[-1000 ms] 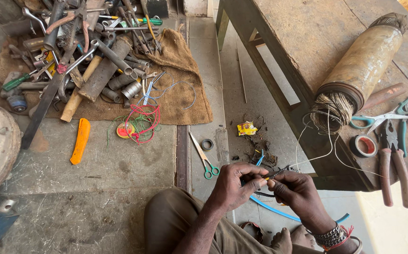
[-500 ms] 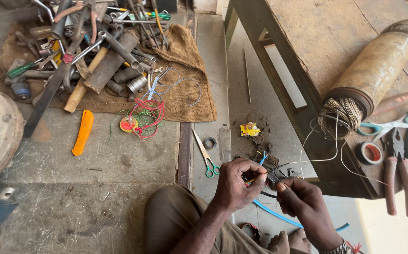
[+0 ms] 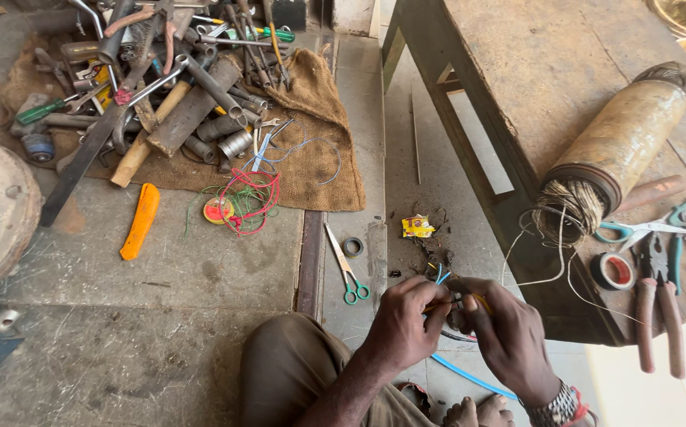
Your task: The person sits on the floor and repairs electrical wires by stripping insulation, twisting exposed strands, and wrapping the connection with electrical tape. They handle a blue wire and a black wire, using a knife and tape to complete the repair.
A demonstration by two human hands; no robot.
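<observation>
At the far-left corner of the floor a burlap mat point(image 3: 319, 170) carries a heap of tools point(image 3: 161, 87), with an orange knife handle point(image 3: 139, 221) and a tangle of red wire point(image 3: 252, 202) just off its near edge. Green-handled scissors point(image 3: 347, 265) lie near the floor's middle seam. Below them the left hand point(image 3: 402, 328) pinches a thin wire bundle point(image 3: 443, 278), its grip closed on the blue-tipped strands, and the right hand point(image 3: 509, 340) touches it, its grip closed on the same bundle and a small yellow piece. For this twisting, short pinches close together would likely keep the strands from splaying. On the tabletop point(image 3: 549, 71) at right lie a twine spool point(image 3: 612, 150) and pliers point(image 3: 659, 304).
</observation>
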